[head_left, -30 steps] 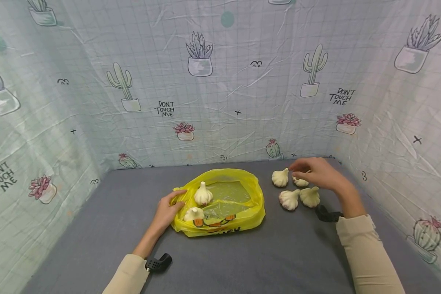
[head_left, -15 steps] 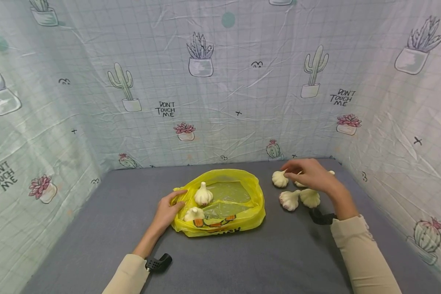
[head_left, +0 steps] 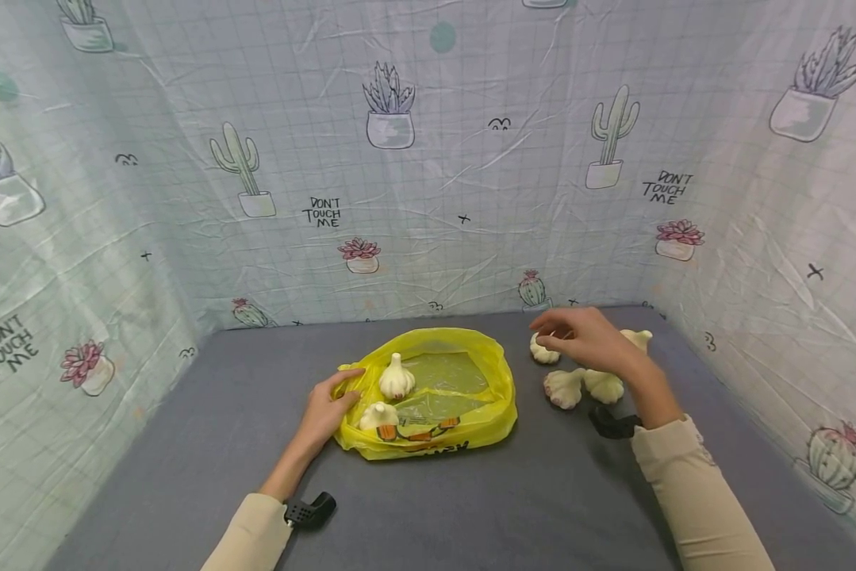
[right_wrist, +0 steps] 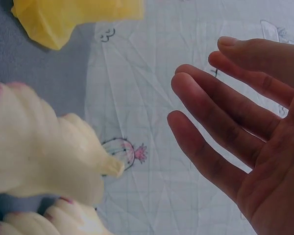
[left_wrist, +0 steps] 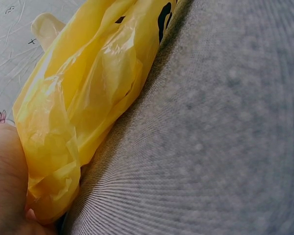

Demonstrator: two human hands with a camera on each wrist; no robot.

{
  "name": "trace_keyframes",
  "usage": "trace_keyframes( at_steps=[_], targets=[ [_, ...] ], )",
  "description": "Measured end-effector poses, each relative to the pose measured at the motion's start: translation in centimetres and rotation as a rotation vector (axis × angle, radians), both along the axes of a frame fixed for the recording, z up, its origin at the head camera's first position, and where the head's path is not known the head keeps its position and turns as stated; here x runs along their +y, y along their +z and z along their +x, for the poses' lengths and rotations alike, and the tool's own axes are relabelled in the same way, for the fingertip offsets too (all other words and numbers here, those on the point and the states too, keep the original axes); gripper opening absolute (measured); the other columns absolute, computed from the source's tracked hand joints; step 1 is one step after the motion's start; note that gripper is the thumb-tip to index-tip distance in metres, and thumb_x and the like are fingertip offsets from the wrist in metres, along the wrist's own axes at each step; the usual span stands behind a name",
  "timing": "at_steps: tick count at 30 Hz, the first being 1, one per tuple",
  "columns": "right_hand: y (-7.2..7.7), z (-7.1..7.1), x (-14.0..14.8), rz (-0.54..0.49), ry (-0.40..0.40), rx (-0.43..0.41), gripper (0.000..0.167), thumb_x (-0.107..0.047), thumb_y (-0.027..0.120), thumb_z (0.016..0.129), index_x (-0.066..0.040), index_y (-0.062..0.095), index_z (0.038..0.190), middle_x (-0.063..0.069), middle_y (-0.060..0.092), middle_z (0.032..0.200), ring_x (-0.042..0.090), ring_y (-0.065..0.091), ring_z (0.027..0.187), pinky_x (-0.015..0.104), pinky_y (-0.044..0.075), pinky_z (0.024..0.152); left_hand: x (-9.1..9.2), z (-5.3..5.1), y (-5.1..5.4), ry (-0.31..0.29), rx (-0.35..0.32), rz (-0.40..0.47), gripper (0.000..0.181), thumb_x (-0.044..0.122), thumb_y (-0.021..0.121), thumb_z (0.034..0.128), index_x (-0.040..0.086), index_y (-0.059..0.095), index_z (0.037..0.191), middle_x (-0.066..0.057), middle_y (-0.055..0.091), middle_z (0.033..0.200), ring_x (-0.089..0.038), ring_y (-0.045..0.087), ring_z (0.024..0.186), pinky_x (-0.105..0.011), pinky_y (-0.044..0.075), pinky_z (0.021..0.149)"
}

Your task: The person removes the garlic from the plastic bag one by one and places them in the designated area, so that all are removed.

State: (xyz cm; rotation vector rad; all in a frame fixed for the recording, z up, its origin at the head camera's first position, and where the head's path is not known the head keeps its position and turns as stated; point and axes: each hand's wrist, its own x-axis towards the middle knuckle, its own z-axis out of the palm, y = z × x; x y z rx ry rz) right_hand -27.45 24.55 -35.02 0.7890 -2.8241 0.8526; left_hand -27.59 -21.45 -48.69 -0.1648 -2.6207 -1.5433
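In the head view a yellow plastic bag (head_left: 428,444) lies with its mouth spread wide. Two garlic bulbs, one upright (head_left: 397,379) and one lower by the near rim (head_left: 379,416), are inside it. My left hand (head_left: 325,407) holds the bag's left rim between thumb and fingers; the thumb (left_wrist: 5,176) shows in the left wrist view. To the right of the bag, my right hand (head_left: 590,337) hovers over a group of garlic bulbs, closest to the far-left bulb (head_left: 543,350). Its fingers are spread and slightly bent, with nothing between them in the right wrist view.
More garlic bulbs lie nearby: one in front (head_left: 563,388), one beside it (head_left: 604,386), and one behind my right wrist (head_left: 636,339). They rest on a grey cloth surface (head_left: 463,515). A printed curtain (head_left: 428,182) encloses the back and sides.
My right hand has moved left above the garlic bulbs, uncovering one on the right and partly covering the far-left one. The left hand and bag stay in place.
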Motion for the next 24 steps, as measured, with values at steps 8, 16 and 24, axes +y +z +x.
trace_keyframes(
  at_steps=[8,16,24],
  targets=[
    [0.0,-0.6,-2.6,0.006,0.081,0.021,0.026,-0.02,0.066,0.101,-0.009,0.071,0.124,0.009,0.077,0.108,0.025,0.073,0.095,0.04,0.061,0.079,0.0,-0.1,-0.2,-0.005,-0.007,0.021,0.041,0.012,0.061,0.1008,0.018,0.065,0.141,-0.011,0.053,0.155,-0.033,0.036,0.154,-0.058,0.033,0.123],
    [0.7,-1.7,-6.6,0.017,0.176,0.029,0.025,-0.018,0.066,0.101,-0.009,0.071,0.124,0.006,0.078,0.106,0.02,0.074,0.093,0.038,0.061,0.079,-0.1,-0.1,-0.1,-0.003,-0.001,0.018,0.04,0.012,0.061,0.1007,0.018,0.065,0.141,-0.011,0.054,0.155,-0.033,0.037,0.153,-0.058,0.033,0.123],
    [1.2,-2.6,-10.2,0.104,0.261,0.042,0.026,-0.016,0.065,0.101,-0.01,0.07,0.126,0.007,0.079,0.107,0.022,0.075,0.095,0.037,0.061,0.082,0.0,0.0,-0.1,-0.004,0.005,0.023,0.04,0.012,0.062,0.1004,0.017,0.066,0.14,-0.01,0.056,0.153,-0.033,0.038,0.152,-0.058,0.034,0.122]
  ],
)
